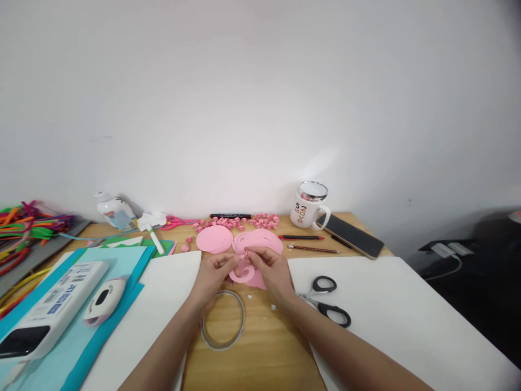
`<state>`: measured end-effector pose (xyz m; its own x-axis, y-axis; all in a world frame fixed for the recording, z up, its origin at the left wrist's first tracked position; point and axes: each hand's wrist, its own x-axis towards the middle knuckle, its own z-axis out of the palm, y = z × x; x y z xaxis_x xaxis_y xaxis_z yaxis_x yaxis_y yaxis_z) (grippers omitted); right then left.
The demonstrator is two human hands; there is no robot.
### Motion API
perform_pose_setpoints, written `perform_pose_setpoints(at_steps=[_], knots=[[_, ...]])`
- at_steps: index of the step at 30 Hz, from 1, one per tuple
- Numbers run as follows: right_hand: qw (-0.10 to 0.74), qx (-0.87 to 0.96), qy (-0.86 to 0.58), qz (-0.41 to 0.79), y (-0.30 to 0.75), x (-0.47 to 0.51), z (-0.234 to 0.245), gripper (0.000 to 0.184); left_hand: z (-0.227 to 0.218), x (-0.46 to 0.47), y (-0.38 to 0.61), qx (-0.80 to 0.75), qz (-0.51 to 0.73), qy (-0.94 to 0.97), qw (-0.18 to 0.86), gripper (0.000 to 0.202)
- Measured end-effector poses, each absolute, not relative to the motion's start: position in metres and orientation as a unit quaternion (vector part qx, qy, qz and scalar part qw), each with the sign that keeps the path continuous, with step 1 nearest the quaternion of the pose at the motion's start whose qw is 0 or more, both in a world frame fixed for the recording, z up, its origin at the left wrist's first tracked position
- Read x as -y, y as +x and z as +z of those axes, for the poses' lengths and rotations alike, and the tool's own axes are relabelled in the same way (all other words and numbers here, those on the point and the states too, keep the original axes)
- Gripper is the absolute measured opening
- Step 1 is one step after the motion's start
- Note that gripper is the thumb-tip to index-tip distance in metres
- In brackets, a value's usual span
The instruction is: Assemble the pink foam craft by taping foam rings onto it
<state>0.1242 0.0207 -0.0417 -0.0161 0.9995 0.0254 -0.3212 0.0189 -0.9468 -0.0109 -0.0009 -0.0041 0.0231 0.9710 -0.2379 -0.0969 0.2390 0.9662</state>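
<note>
Both hands meet over the middle of the wooden table, pinching a pink paper spiral [243, 276] whose curl hangs below the fingers. My left hand [214, 273] grips it from the left with thumb and fingers together. On the other side, my right hand [269, 270] pinches its upper end, where a small rolled part shows between the fingertips. Just behind lie two piles of pink paper circles [214, 239]. Below my left hand rests a roll of tape [223, 346]. Black-handled scissors [325, 298] lie partly under my right forearm.
Several small pink paper rolls [264, 220] lie near the wall beside a black marker [230, 215]. A white mug [306, 209], a phone [352, 234] and pencils [313, 248] are at the back right. White sheets [366, 326] flank the hands. Leftward are blue paper [118, 304], a bottle [116, 210] and pipe cleaners [32, 228].
</note>
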Motion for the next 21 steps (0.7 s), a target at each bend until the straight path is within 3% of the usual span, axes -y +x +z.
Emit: perform_pose_setpoints(at_steps=[21], knots=[[0.569,0.43,-0.392,0.581,0.1239,-0.0168,-0.0333,0.021,-0.0078,-0.0001,-0.0115,-0.511,0.459,0.413,0.597,0.026]])
